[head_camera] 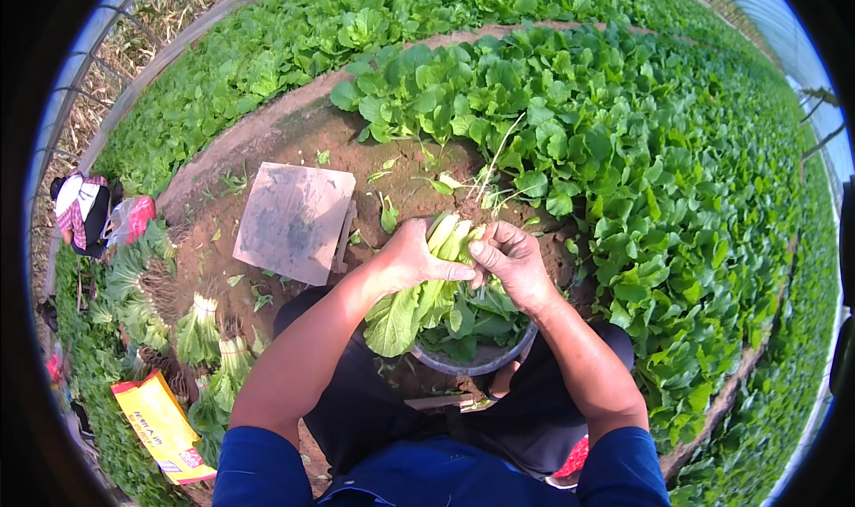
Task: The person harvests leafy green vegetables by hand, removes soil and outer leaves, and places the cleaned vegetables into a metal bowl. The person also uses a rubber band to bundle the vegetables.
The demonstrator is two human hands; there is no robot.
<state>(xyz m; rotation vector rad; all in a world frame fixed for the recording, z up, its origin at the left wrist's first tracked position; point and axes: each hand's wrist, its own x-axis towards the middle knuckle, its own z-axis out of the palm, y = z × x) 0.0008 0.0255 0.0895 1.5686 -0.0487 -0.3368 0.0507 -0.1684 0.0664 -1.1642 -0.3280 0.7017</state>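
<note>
My left hand wraps around the pale stems of a bunch of leafy greens. Its leaves hang down toward my lap, and thin roots with soil on them point away from me. At the stem base on the other side, my right hand pinches the bunch between thumb and fingers; exactly which stem it grips is partly hidden. Below both hands, between my knees, stands a round basin holding loose green leaves.
A worn square board rests on the soil ahead-left. Tied bunches of greens lie left, near a yellow printed bag. Dense growing greens border the right. Another person is far left beside a plastic bag.
</note>
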